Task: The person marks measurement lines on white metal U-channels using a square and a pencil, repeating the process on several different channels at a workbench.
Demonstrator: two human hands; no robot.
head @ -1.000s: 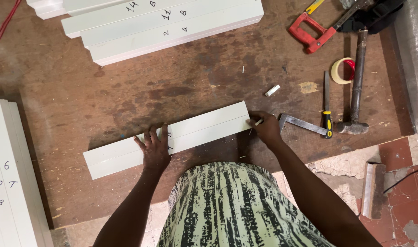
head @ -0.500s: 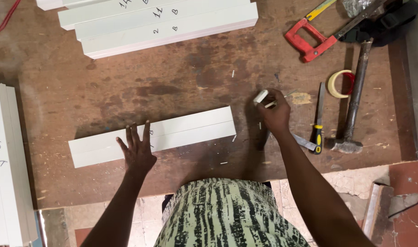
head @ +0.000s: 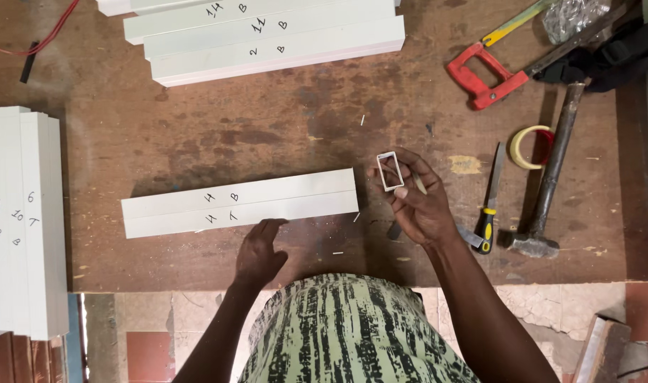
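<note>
A worn brown worktop (head: 196, 135), scuffed and dusted with small chips, is seen from above; past its near edge a tiled floor (head: 565, 319) in red and pale tones is shown. Two long white strips (head: 240, 203) are laid side by side at the middle of the worktop, touching along their length, each marked by hand. The left hand (head: 259, 254) is rested on the worktop just below these strips, its fingers loosely curled and its grip closed on nothing, the fingertips at the lower strip's edge. A small white rectangular frame (head: 390, 171) is held up just right of the strips' end by the right hand (head: 417, 206), whose grip is clamped on it between thumb and fingers. At the far edge a stack of white strips (head: 267, 39) is laid, of which at least three marked ones can be counted. At the left edge another stack (head: 23, 220) is stood on edge, about four in number. To the right, one red saw (head: 487, 74), one hammer (head: 551, 177), one roll of tape (head: 528, 147) and one yellow-handled knife (head: 490, 206) are laid near each other, the knife just beside the right hand. A red wire (head: 33, 46) is seen at the far left corner.
</note>
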